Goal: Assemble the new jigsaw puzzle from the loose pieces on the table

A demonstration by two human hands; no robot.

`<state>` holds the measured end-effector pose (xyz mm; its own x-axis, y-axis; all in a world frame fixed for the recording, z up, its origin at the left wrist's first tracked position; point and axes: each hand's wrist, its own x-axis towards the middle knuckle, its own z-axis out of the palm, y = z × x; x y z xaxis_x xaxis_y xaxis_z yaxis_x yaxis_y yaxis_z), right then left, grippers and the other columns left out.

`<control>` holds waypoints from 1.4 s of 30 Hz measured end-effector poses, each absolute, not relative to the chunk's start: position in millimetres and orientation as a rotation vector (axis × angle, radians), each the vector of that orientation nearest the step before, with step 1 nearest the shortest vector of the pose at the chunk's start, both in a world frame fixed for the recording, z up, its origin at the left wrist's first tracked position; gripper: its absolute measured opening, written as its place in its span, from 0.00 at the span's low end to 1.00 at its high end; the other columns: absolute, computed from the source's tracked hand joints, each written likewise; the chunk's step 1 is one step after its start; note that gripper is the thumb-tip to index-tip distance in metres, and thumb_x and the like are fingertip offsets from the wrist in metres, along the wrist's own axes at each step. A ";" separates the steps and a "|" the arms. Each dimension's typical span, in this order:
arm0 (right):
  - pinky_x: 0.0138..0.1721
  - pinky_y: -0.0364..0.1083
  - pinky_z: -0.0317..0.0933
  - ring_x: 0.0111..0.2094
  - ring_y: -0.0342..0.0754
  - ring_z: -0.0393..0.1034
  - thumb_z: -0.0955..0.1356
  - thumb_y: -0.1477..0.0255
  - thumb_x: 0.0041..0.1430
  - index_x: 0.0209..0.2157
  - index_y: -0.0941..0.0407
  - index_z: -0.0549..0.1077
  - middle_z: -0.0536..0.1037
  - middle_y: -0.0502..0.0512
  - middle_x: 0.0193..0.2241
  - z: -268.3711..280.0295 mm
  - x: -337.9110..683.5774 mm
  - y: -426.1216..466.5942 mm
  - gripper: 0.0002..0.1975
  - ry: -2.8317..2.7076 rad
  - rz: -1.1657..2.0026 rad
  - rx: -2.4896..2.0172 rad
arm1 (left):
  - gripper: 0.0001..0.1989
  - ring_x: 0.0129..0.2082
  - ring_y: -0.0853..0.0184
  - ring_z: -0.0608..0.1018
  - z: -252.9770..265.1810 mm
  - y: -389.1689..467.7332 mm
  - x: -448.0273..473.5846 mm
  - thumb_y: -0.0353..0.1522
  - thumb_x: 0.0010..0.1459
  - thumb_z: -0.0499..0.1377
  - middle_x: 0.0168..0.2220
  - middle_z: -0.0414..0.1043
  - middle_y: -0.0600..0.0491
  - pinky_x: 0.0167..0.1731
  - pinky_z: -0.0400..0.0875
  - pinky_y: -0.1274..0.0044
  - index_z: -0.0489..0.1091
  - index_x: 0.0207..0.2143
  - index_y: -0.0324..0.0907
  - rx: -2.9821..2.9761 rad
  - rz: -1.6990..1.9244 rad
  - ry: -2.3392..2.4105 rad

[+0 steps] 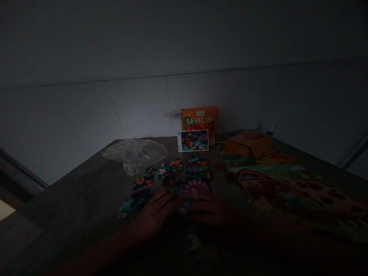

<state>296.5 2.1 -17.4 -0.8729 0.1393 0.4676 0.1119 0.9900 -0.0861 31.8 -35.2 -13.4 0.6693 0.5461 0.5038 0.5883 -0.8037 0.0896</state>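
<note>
In dim light, my left hand (pixel 158 211) rests low over the loose jigsaw pieces, its fingers stretched toward the right. Opposite it, my right hand (pixel 209 210) has its fingers closed around the edge of a purple puzzle piece (pixel 186 209); blur and darkness hide the exact grip. Just beyond the hands lies a purple, round-patterned section of puzzle (pixel 198 186). Dark blue and teal puzzle pieces (pixel 135 203) spread to the left, and more colourful pieces (pixel 169 168) lie farther back. A few pieces (pixel 194 242) show faintly nearer me.
A picture card (pixel 194 140) leans upright before an orange box (pixel 201 117) with an open flap. Left of it lies a crumpled clear plastic bag (pixel 140 151). To the right, a farm-scene puzzle (pixel 287 188) covers the table (pixel 86 191), with an orange carton (pixel 248 142) at its far end.
</note>
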 end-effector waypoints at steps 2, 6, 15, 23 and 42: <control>0.57 0.52 0.62 0.52 0.50 0.69 0.61 0.71 0.69 0.56 0.59 0.71 0.77 0.61 0.49 -19.4 295.7 2.6 0.18 -2.604 0.168 -0.180 | 0.17 0.46 0.62 0.74 -12.1 -34.7 34.2 0.26 0.64 0.56 0.45 0.73 0.46 0.47 0.73 0.72 0.64 0.55 0.41 -2.751 -0.841 -0.902; 0.56 0.49 0.64 0.51 0.48 0.71 0.62 0.71 0.69 0.51 0.56 0.76 0.78 0.58 0.48 -24.5 297.5 8.8 0.15 -2.384 0.284 -0.459 | 0.19 0.50 0.59 0.73 -4.6 -29.0 22.8 0.30 0.63 0.55 0.51 0.70 0.45 0.51 0.72 0.68 0.63 0.57 0.42 -2.600 -0.864 -1.119; 0.56 0.58 0.62 0.54 0.57 0.69 0.65 0.67 0.63 0.51 0.58 0.76 0.77 0.63 0.52 -33.8 309.3 32.4 0.17 -2.173 0.318 -1.210 | 0.20 0.41 0.54 0.78 9.4 -2.1 -47.8 0.44 0.59 0.53 0.42 0.73 0.44 0.41 0.75 0.64 0.73 0.46 0.42 -2.478 -0.391 -2.046; 0.58 0.62 0.58 0.57 0.58 0.65 0.65 0.61 0.65 0.55 0.55 0.73 0.74 0.61 0.55 -36.7 306.8 29.1 0.21 -2.269 0.224 -1.209 | 0.14 0.38 0.55 0.79 2.3 1.7 -63.5 0.38 0.56 0.58 0.40 0.76 0.48 0.38 0.75 0.69 0.75 0.41 0.42 -2.677 -0.516 -1.976; 0.58 0.63 0.58 0.57 0.59 0.62 0.65 0.65 0.65 0.54 0.54 0.74 0.70 0.64 0.56 -25.3 303.5 18.6 0.18 -2.346 0.044 -1.126 | 0.17 0.32 0.62 0.79 13.8 -15.2 -19.3 0.43 0.62 0.54 0.35 0.77 0.49 0.30 0.75 0.75 0.74 0.40 0.40 -2.665 -1.311 -2.123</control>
<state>303.5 18.6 -25.3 -0.5102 0.7336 0.4489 0.7161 0.6515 -0.2506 -19.3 -15.2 13.8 0.1249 0.9702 0.2079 0.6204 -0.2398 0.7467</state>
